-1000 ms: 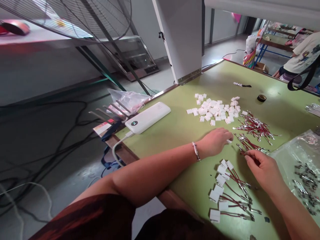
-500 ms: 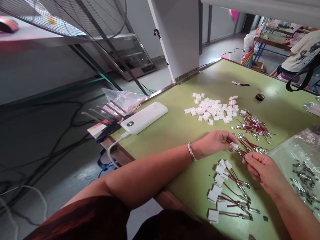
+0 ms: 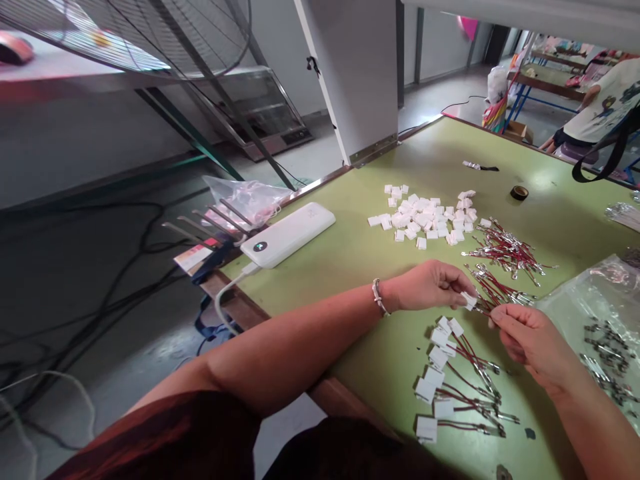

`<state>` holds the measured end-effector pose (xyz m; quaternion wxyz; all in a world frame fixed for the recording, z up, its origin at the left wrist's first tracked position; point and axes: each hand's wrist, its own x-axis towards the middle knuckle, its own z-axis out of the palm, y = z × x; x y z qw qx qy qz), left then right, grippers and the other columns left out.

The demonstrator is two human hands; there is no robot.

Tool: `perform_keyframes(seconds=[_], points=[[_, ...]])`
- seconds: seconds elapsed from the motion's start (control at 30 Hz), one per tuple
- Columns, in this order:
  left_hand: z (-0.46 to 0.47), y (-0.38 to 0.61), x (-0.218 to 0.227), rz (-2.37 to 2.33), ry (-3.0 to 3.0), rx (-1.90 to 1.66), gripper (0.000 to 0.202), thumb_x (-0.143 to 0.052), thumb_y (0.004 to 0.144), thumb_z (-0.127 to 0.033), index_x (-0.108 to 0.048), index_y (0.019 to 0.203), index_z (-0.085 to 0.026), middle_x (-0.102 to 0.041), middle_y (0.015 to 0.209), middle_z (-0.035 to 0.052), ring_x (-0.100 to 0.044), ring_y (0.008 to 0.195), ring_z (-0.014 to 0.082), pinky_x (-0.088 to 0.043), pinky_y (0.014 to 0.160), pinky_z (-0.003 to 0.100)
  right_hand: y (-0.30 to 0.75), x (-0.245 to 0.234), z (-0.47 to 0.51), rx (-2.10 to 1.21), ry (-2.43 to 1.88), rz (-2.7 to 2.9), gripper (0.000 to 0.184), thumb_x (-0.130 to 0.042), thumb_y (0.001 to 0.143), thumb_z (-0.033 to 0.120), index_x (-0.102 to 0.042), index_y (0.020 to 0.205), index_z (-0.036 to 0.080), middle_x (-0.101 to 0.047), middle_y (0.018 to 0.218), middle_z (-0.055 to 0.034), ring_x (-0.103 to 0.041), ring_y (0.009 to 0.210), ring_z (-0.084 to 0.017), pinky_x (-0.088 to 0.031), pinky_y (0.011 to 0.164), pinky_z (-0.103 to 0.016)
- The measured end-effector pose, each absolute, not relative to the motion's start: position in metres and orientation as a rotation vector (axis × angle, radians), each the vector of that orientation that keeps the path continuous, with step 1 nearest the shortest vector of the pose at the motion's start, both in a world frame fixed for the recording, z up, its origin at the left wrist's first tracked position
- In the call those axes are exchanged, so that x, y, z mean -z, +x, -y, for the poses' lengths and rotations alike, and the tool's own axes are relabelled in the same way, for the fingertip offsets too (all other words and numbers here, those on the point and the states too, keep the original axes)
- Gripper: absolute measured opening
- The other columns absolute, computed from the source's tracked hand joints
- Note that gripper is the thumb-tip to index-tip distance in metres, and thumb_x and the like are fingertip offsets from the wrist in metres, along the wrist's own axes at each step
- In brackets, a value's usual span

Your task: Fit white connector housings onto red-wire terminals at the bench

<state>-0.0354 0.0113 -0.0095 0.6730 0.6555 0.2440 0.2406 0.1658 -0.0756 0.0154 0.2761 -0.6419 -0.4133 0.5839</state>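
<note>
Between the fingertips of my left hand is a small white connector housing. My right hand, closed in a pinch, grips a dark red wire whose end meets the housing; how deep it sits I cannot tell. Just behind the hands lie loose red wires with metal terminals. A heap of white housings spreads further back. Nearer me, several housings with red wires attached lie in a column, wires pointing right.
A white power bank with a cable lies at the table's left edge. Black tape sits at the back right. On the right is a clear plastic bag with metal parts. A fan stands at the left; a person sits beyond the table.
The white housing in my left hand has turned and dropped slightly, meeting the wire's end more squarely. My right hand has barely shifted. The things on the table lie unchanged.
</note>
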Motion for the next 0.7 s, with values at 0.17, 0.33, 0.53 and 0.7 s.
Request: perform_keyframes(seconds=[0.17,0.33,0.53,0.7], points=[[-0.003,-0.028,0.017,-0.578,1.415,-0.527,0.016,-0.068,0.076,-0.015,-0.070,0.092,-0.014,-0.067,0.068,-0.0002,-0.060,0.062,0.0076,-0.049,0.061,0.020,0.163,-0.008,0.077,-1.416,-1.777,1.394,0.028,-0.054,0.081,0.045,-0.055,0.069,0.019,-0.036,0.050,0.0073,-0.027,0.046,-0.007,-0.019,0.044,-0.022],[0.004,-0.021,0.025,-0.679,1.310,-0.511,0.014,-0.071,0.075,-0.018,-0.071,0.088,-0.014,-0.068,0.069,0.0001,-0.062,0.061,0.0080,-0.050,0.061,0.021,0.164,0.001,0.081,-0.951,-1.691,1.837,0.030,-0.047,0.087,0.042,-0.054,0.067,0.021,-0.045,0.055,0.0036,-0.040,0.052,-0.012,-0.030,0.050,-0.024],[0.009,-0.019,0.020,-0.799,1.484,-0.449,0.016,-0.069,0.079,-0.022,-0.072,0.092,-0.015,-0.066,0.065,-0.0003,-0.057,0.057,0.0073,-0.046,0.056,0.019,0.167,0.014,0.079,-0.598,-1.581,2.103,0.028,-0.042,0.090,0.034,-0.058,0.071,0.021,-0.057,0.054,0.0014,-0.048,0.047,-0.013,-0.033,0.048,-0.024],[-0.009,-0.037,0.000,-1.119,2.092,-0.576,0.038,-0.064,0.084,-0.042,-0.065,0.115,-0.020,-0.065,0.103,0.0066,-0.060,0.084,0.0157,-0.050,0.075,0.028,0.157,0.016,0.086,-0.485,-1.539,2.242,0.029,-0.043,0.092,0.031,-0.063,0.074,0.021,-0.063,0.061,-0.0009,-0.056,0.055,-0.014,-0.039,0.054,-0.026]])
